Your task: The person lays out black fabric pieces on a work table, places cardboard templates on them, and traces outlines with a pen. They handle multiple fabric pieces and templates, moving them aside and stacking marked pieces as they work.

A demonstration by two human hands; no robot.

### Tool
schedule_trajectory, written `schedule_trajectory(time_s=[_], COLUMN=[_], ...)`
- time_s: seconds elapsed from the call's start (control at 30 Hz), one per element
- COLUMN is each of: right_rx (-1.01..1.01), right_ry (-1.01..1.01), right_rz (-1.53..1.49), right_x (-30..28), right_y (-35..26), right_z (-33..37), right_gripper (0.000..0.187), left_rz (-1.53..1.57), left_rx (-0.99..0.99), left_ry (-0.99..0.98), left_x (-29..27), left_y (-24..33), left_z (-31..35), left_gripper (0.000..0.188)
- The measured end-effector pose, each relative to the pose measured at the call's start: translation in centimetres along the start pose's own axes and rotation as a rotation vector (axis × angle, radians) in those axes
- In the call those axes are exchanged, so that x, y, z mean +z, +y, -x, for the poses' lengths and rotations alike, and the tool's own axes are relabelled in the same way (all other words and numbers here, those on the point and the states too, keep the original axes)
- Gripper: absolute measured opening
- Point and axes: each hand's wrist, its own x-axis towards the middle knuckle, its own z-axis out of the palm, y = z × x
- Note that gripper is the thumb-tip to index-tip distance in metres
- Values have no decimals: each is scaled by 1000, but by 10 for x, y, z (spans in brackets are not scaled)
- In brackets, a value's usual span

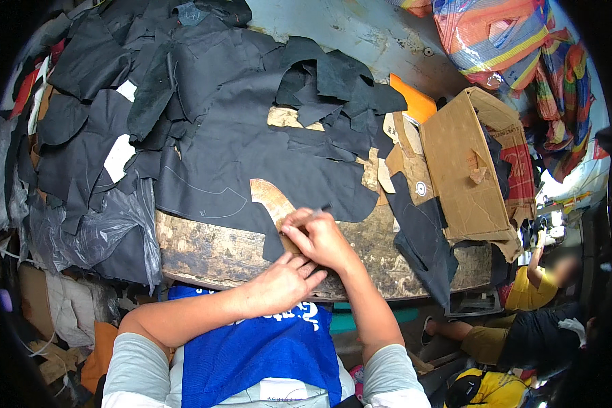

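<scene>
Black leather (231,153) lies spread over a worn wooden board in front of me. On its near edge is a curved tan template (269,196), its lower end covered by my hands. My right hand (323,239) is closed around a slim pen (325,207), whose dark end sticks up past the fingers; the writing tip is hidden. Beside it, my left hand (282,282) lies with fingers stretched out over the template's lower end at the board's edge. Left of the template, a pale curved outline (219,202) is drawn on the leather.
More black leather pieces (92,58) are heaped at the left and back. A dark leather piece (425,245) hangs over the front edge at right. Behind it stands an open cardboard box (466,170). Striped bags (489,41) fill the far right; a person in yellow (527,289) is beyond.
</scene>
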Motion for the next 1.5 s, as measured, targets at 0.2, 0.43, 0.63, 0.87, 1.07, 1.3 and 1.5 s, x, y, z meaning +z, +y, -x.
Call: schedule_trajectory(time_s=[0.2,0.43,0.63,0.87,1.07,1.3,1.5], right_rx=[6,-14,-18,-39,-61,201,359], right_ry=[-60,-29,-52,170,215,265,256], right_rz=[7,-91,-33,-47,52,221,169], right_x=[7,21,20,37,34,-10,-13], right_y=[8,8,4,9,8,-2,-35], right_z=[-49,-66,-75,-94,-82,15,95], right_gripper=[19,17,15,14,9,9,6], left_rz=[108,305,262,176,72,113,100], left_rx=[-82,-164,-225,-267,-298,-301,-297], left_ry=[64,407,462,403,443,483,479], left_x=[-7,5,4,-3,-12,-17,-17], left_y=[-25,-34,-39,-39,-40,-43,-45], left_z=[-9,-9,-8,-8,-3,-4,-5], left_gripper=[45,39,35,35,31,27,26])
